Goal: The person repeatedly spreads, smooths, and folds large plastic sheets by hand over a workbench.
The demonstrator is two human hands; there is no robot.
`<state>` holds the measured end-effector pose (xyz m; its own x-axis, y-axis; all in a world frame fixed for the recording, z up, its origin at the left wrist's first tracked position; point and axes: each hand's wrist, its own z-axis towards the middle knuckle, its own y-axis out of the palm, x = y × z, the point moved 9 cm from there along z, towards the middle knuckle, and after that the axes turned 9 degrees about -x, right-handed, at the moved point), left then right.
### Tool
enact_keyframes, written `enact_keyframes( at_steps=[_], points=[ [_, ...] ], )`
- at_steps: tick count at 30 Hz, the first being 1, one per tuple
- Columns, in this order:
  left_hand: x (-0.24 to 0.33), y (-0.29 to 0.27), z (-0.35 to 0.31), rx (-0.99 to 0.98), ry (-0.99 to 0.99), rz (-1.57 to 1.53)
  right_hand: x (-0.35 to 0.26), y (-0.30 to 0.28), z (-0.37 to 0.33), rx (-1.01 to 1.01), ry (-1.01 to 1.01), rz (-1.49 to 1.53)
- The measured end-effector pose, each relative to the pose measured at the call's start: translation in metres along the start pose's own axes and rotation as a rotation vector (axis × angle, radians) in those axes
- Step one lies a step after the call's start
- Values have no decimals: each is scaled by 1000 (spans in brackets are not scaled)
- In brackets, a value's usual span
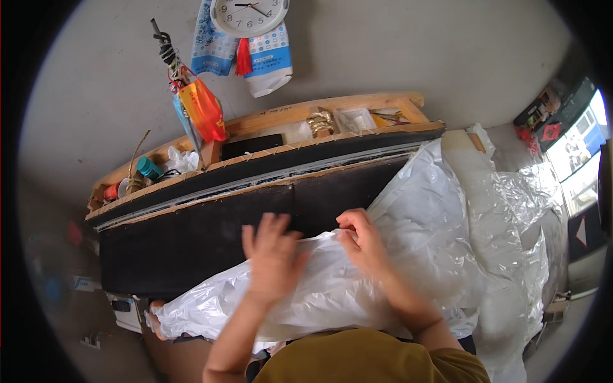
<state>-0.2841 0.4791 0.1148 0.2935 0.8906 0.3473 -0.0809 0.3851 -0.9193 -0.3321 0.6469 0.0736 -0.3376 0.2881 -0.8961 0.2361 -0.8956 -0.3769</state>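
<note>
A crinkled white plastic sheet (319,297) lies over the near part of a black padded work surface (191,252) and trails off to the right. Its upper edge slants across the middle of the surface. At that edge my right hand (365,246) has its fingers curled, pinching the plastic. My left hand (273,258) is just left of it, above the sheet, blurred by motion. Its fingers are spread and nothing shows in them. Where the sheet has been folded down, the dark padding shows between both hands and the back rail.
Along the back runs a wooden trough (255,118) holding a teal cap (149,168), gold cord (320,121) and a black flat object (251,146). An orange pouch (203,108) hangs above it. A round clock (249,14) is on the wall. More plastic (504,255) spreads at right.
</note>
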Motion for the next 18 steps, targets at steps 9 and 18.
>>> enact_keyframes(
  at_steps=[9, 18],
  points=[
    [-93, -2, -97, 14, -423, -392, 41, -96, -25, -132, 96, -1063],
    [-142, -71, -145, 149, -449, -173, 19, -61, 4, 16, 146, -1161]
  ],
)
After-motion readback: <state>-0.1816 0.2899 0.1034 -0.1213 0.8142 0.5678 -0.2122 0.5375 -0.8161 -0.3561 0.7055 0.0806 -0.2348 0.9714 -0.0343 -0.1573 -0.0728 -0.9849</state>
